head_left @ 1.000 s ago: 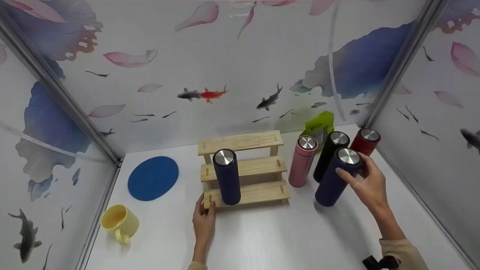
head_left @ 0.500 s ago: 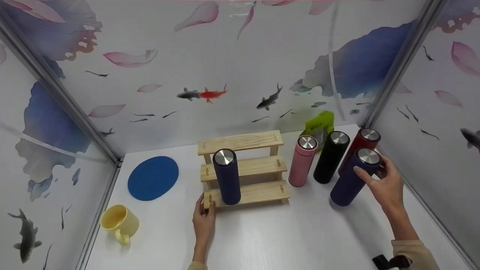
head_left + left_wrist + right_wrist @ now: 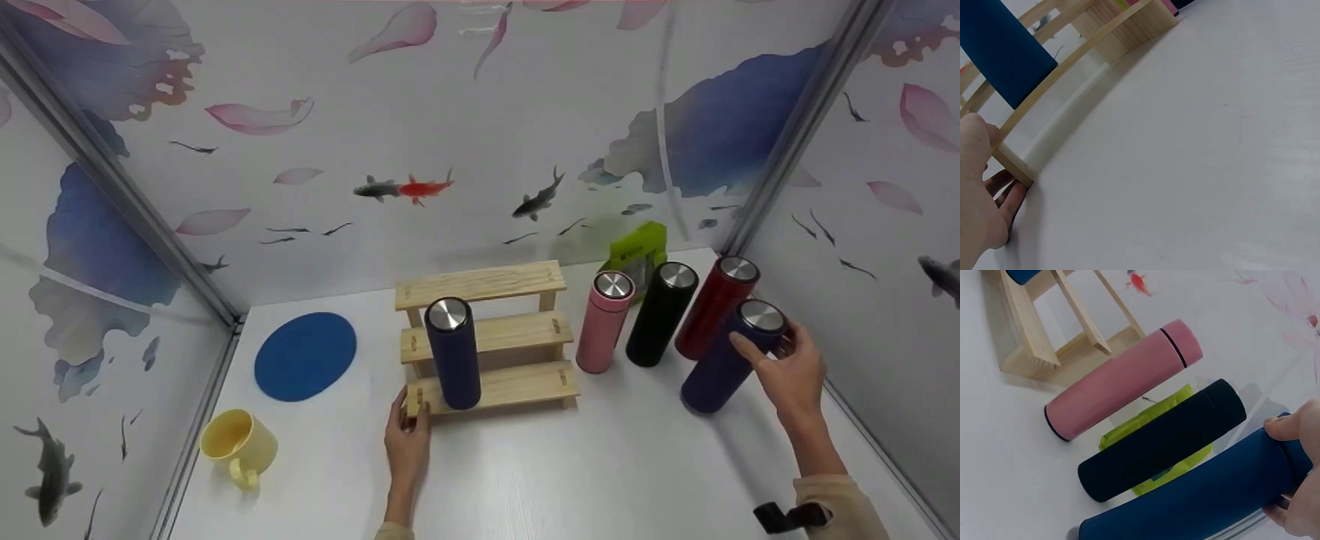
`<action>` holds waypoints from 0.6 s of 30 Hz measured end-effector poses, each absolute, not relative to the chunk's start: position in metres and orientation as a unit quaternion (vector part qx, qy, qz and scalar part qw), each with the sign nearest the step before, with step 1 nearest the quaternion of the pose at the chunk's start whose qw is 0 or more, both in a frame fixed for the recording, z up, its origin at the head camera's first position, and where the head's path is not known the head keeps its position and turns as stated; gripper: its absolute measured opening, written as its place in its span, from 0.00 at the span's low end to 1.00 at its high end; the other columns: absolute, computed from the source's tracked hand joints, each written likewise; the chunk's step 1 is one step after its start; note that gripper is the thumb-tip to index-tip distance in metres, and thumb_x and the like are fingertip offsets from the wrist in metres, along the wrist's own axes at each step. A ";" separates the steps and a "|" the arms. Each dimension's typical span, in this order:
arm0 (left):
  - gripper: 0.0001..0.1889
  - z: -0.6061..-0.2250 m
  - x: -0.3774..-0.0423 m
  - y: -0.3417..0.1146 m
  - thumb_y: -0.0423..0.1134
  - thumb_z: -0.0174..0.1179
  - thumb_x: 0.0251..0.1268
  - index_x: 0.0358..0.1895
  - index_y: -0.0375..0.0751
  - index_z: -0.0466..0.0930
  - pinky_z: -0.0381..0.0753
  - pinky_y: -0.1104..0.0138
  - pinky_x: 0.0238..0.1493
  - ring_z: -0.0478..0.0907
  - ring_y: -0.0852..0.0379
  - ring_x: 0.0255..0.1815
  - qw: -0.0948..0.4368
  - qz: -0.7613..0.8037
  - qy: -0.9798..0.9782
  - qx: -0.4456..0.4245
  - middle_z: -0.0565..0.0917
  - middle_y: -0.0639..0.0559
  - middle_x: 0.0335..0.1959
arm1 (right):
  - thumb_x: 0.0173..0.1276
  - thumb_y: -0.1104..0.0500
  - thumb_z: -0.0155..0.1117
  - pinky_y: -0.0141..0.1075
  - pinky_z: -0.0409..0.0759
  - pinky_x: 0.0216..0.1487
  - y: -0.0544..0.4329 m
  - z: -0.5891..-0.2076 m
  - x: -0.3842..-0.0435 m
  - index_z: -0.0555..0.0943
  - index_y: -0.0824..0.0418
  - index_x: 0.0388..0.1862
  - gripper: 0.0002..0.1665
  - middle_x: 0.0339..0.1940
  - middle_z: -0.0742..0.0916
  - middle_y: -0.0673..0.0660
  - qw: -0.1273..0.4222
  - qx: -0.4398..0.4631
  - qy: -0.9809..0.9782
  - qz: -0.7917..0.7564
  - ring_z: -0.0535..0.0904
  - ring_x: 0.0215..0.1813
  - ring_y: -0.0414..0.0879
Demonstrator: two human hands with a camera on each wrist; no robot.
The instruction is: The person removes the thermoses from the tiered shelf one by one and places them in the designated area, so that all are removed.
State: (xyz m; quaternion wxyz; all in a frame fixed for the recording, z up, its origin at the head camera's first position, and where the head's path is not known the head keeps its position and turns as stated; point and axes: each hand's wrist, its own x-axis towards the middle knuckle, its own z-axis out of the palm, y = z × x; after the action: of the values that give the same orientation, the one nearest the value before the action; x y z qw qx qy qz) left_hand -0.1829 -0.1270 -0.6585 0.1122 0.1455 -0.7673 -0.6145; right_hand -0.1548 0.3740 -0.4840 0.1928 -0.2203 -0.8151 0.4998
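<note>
My right hand (image 3: 793,375) grips a dark blue thermos (image 3: 724,367) near its steel-topped lid, at the right of the table. In the right wrist view my thumb and fingers wrap round the upper end of this blue thermos (image 3: 1196,495). At the near left corner of a three-step wooden rack (image 3: 517,386), my left hand (image 3: 407,442) holds the lowest step, thumb on top and fingers by the leg. Another dark blue thermos (image 3: 454,360) stands upright on that lowest step. Left of the held one stand a pink thermos (image 3: 600,330), a black thermos (image 3: 658,322) and a red thermos (image 3: 712,315).
A green pouch (image 3: 637,247) stands behind the pink and black thermoses. On the left lie a blue round mat (image 3: 306,357) and a yellow mug (image 3: 240,446). Printed wall panels (image 3: 450,112) with metal posts enclose the table at the back and sides.
My right hand has carried the blue thermos to the right, past the black one, uncovering more of the black and red thermoses. The left hand and rack stay where they were.
</note>
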 end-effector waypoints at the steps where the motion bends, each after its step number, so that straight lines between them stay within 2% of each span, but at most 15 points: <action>1: 0.28 -0.658 -0.183 -0.127 0.44 0.61 0.74 0.75 0.50 0.68 0.77 0.62 0.48 0.77 0.52 0.48 0.113 -0.614 -0.768 0.146 0.81 0.41 0.62 | 0.66 0.48 0.73 0.46 0.68 0.74 0.376 -0.485 -0.156 0.61 0.63 0.79 0.49 0.75 0.72 0.66 0.192 -0.224 -0.814 0.501 0.69 0.75 0.60; 10: 0.28 -0.659 -0.183 -0.127 0.44 0.61 0.75 0.75 0.50 0.68 0.77 0.62 0.48 0.78 0.51 0.49 0.115 -0.612 -0.769 0.145 0.80 0.41 0.63 | 0.68 0.49 0.71 0.48 0.63 0.77 0.391 -0.493 -0.161 0.59 0.63 0.80 0.49 0.78 0.70 0.65 0.194 -0.242 -0.805 0.505 0.65 0.78 0.61; 18: 0.28 -0.659 -0.183 -0.127 0.43 0.61 0.74 0.74 0.48 0.69 0.77 0.63 0.48 0.78 0.53 0.47 0.121 -0.615 -0.766 0.141 0.80 0.41 0.63 | 0.67 0.49 0.71 0.47 0.65 0.76 0.396 -0.498 -0.161 0.63 0.63 0.77 0.45 0.76 0.71 0.64 0.211 -0.247 -0.805 0.497 0.67 0.77 0.60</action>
State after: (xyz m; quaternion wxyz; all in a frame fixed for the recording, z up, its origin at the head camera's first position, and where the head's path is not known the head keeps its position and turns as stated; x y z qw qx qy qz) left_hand -0.1835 -0.1266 -0.6585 0.1209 0.1407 -0.7661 -0.6153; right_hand -0.1609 0.3955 -0.4984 0.2108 -0.2467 -0.8048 0.4969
